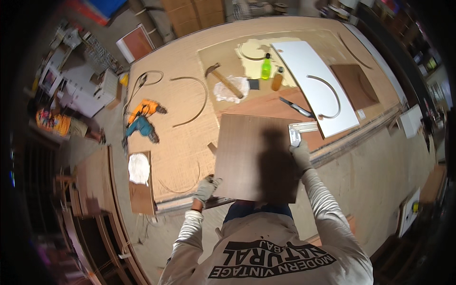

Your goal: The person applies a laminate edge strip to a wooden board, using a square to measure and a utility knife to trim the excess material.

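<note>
A square brown wood-grain board [242, 156] lies at the near edge of the workbench, overhanging it toward my body. My gloved left hand [206, 188] is closed on the board's left edge, close to its near corner. On the opposite side my gloved right hand [300, 156] grips a silver, flat-faced tool [294, 136] against the right edge; its exact kind is unclear. A ribbed pale metal strip [306, 127] shows beside that tool. My shadow darkens the right half of the board.
Beyond lie a hammer [227, 81] on a white cloth [223, 92], a green bottle [266, 69], an amber bottle [277, 80] and a utility knife [295, 107]. A white panel [308, 71] is at right. Orange [148, 107] and teal [142, 128] power tools lie left, among curled edging strips [205, 97].
</note>
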`<state>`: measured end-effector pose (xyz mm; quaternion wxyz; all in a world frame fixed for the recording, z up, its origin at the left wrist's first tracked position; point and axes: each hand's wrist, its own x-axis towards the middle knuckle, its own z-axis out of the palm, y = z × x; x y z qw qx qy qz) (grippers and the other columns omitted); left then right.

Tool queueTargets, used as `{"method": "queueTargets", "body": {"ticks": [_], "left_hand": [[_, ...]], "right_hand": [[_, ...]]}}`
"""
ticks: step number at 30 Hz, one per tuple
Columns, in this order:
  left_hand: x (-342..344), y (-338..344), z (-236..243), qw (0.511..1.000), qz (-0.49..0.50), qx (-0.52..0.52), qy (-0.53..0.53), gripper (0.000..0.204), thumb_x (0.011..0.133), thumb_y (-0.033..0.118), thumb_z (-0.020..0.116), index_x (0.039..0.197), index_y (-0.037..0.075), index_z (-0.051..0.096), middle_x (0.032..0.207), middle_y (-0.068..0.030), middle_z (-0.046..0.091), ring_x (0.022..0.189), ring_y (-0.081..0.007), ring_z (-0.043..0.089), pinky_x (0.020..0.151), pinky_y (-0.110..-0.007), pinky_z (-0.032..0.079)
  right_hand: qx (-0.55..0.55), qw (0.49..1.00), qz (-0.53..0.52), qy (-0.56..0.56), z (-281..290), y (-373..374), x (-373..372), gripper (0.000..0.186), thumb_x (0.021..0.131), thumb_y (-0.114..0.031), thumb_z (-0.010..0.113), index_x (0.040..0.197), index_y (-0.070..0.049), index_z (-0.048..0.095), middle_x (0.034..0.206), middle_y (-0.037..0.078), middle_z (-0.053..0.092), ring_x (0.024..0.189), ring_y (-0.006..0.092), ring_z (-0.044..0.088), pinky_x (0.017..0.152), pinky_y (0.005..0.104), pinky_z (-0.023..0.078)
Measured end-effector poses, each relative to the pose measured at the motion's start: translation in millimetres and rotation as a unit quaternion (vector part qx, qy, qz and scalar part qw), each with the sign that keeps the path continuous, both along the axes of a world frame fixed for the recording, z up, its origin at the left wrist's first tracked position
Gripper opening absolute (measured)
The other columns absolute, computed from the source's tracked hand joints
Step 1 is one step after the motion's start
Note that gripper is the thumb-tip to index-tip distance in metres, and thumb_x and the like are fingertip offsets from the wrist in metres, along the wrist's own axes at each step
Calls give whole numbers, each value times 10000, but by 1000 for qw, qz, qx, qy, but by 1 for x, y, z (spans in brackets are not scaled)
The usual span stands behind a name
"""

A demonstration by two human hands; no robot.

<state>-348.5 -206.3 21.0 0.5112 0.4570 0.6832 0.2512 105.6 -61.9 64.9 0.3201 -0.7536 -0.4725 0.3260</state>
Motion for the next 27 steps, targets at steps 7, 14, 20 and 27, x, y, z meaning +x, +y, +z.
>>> {"method": "queueTargets", "body": {"ticks": [7,14,20,27], "left_hand": [[111,-56,-9,990,127,-30,45,614,969,500,787,1276,-28,727,1041,-196,794,968,-279,753,894,-378,567],[192,-59,2,967,203,-154,25,553,954,511,791,1076,-29,795,894,-160,790,812,-243,729,769,-389,564],[222,-82,-13,947,293,-130,33,584,965,491,778,1173,-55,772,973,-201,798,903,-287,762,837,-398,577],[245,-71,7,934,321,-157,-8,540,986,457,765,1209,-34,766,985,-194,798,938,-295,763,865,-389,571]], "right_hand": [[-50,985,137,-94,0,86,29,464,787,-223,806,1128,57,664,1157,300,698,1137,441,702,961,517,559],[97,935,298,-163,-38,144,62,391,794,-191,749,1110,32,692,1206,273,688,1100,480,670,964,549,553],[174,909,368,-88,-34,163,35,450,797,-145,743,1209,22,669,1247,273,657,1151,505,625,1006,539,543],[89,895,431,-79,-4,174,33,542,803,-78,734,1301,86,593,1482,360,517,1331,553,510,1117,577,465]]}}
